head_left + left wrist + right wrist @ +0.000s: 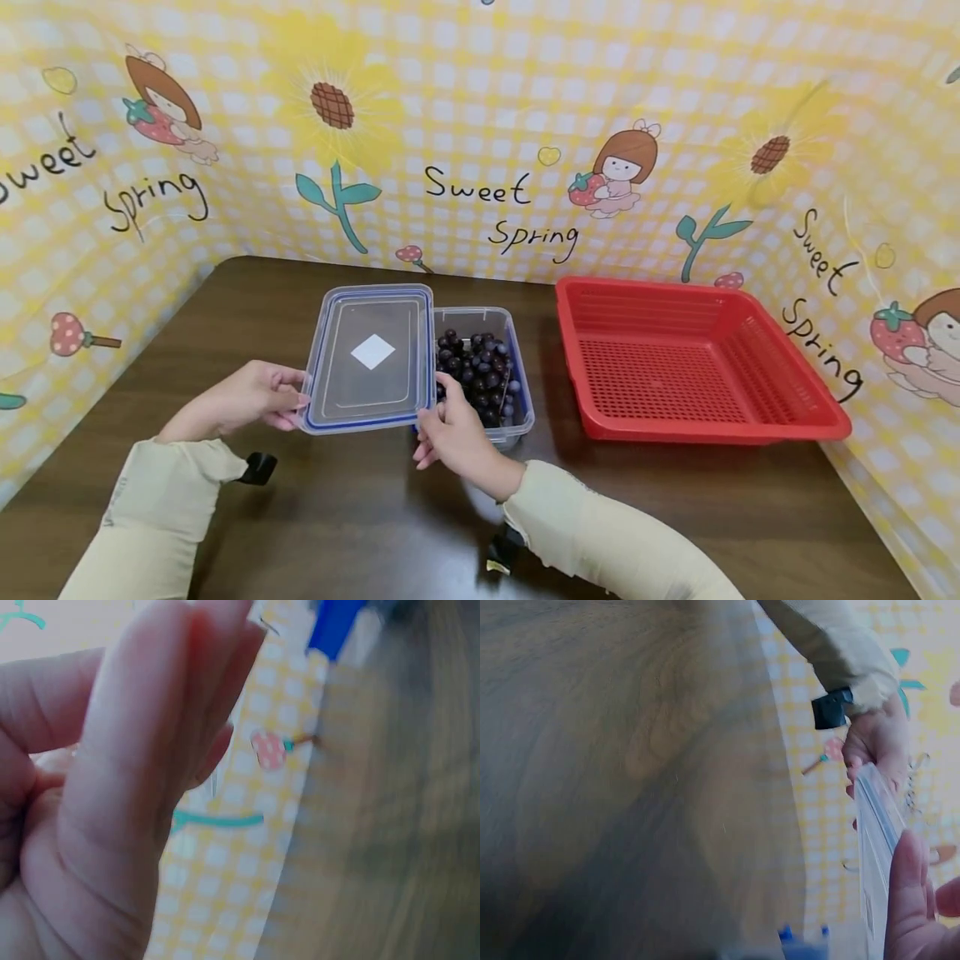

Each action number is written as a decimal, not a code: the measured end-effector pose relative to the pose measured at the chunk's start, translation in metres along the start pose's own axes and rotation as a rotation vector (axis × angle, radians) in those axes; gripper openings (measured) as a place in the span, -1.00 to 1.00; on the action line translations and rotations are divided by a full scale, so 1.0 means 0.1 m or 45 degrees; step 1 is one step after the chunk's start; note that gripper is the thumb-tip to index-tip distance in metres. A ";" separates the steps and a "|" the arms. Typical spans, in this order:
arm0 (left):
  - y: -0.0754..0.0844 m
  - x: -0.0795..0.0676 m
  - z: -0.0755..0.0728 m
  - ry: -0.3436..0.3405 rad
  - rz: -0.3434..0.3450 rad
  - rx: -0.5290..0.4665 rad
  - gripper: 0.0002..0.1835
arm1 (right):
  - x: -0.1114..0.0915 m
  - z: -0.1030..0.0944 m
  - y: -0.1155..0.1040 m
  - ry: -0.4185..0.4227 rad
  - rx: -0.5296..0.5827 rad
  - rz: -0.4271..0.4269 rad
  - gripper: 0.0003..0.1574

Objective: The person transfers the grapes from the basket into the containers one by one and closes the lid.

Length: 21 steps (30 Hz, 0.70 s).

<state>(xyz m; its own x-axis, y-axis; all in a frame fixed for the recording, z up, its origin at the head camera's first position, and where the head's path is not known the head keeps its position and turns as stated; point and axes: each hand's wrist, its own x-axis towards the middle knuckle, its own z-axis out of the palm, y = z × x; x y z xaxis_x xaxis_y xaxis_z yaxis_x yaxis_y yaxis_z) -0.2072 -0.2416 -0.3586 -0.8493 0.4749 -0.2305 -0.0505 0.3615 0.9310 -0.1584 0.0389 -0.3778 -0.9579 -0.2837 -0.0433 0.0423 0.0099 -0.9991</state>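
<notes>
A clear rectangular lid [367,387] with a blue seal and a white diamond-shaped label is held up above the table, slightly tilted. My left hand [243,398] pinches its lower left edge, while my right hand [465,433] grips the lower right corner with the thumb on top. Just right of the lid stands a clear plastic container [521,417], its left part hidden behind the lid. Dark purple grapes [480,371] lie inside it. In the right wrist view the lid [876,817] appears edge-on between both hands. Left fingers [127,750] fill the left wrist view's left side.
To the right of the container sits a red plastic basket [600,427] with a perforated bottom and sides. Both stand on a dark brown wooden table [345,533]. Yellow checked cloth [480,108] with printed flowers and figures surrounds the table at the back and sides.
</notes>
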 end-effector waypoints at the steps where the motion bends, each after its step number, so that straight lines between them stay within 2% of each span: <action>1: 0.02 0.01 0.03 0.009 0.000 -0.009 -0.48 | -0.01 -0.04 -0.01 -0.017 0.017 0.003 -0.24; 5: 0.10 0.04 0.17 0.025 0.018 -0.058 -0.49 | -0.07 -0.24 -0.03 -0.073 0.048 -0.018 -0.22; 11: 0.20 0.10 0.41 -0.008 0.037 -0.090 -0.49 | -0.19 -0.63 -0.07 -0.151 0.139 -0.131 -0.20; 15: 0.31 0.16 0.52 -0.047 0.069 -0.075 -0.50 | -0.18 -0.87 -0.07 -0.037 0.078 -0.157 -0.14; 18: 0.39 0.21 0.61 -0.110 0.101 -0.050 -0.53 | -0.18 -1.02 -0.03 0.100 -0.118 -0.205 -0.09; 21: 0.49 0.23 0.69 -0.186 0.133 -0.012 -0.58 | -0.22 -1.14 0.03 0.243 -0.349 -0.297 -0.16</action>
<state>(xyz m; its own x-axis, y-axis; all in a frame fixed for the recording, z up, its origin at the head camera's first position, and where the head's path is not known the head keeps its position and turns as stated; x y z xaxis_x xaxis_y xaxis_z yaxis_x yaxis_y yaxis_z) -0.1929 -0.1572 -0.3384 -0.7651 0.6209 -0.1704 0.0282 0.2967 0.9545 -0.1690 0.1541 -0.3797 -0.9694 -0.1258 0.2106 -0.2349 0.2291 -0.9446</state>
